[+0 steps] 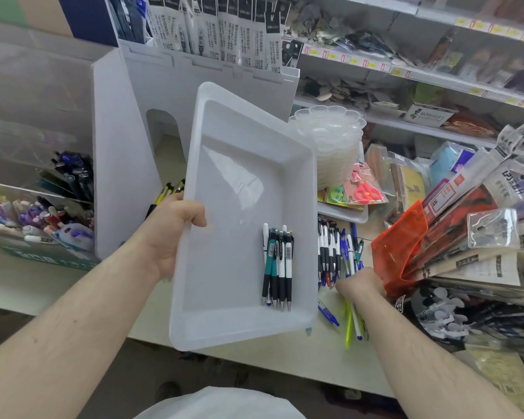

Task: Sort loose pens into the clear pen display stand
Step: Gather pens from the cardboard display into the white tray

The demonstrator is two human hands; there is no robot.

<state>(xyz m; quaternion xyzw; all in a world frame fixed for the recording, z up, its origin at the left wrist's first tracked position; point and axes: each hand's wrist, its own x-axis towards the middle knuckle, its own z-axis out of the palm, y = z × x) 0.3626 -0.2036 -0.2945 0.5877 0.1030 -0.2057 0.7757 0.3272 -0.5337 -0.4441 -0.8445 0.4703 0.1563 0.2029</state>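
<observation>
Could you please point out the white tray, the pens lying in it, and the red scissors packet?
white tray (239, 182), head view, bare floor.
pens in the tray (279, 264), head view, mid barrels.
red scissors packet (366, 192), head view, scissor handles.

White shop shelving (406, 68) runs along the upper right, its edges carrying yellow and red price tags (372, 65) and its tiers stocked with packaged goods. A pale counter (285, 358) spans the foreground, with dark floor (254, 385) visible below its front edge. A white display unit (127, 164) stands on the counter at left, hung packets (224, 28) ranged along its top; lighting is even and diffuse.
</observation>
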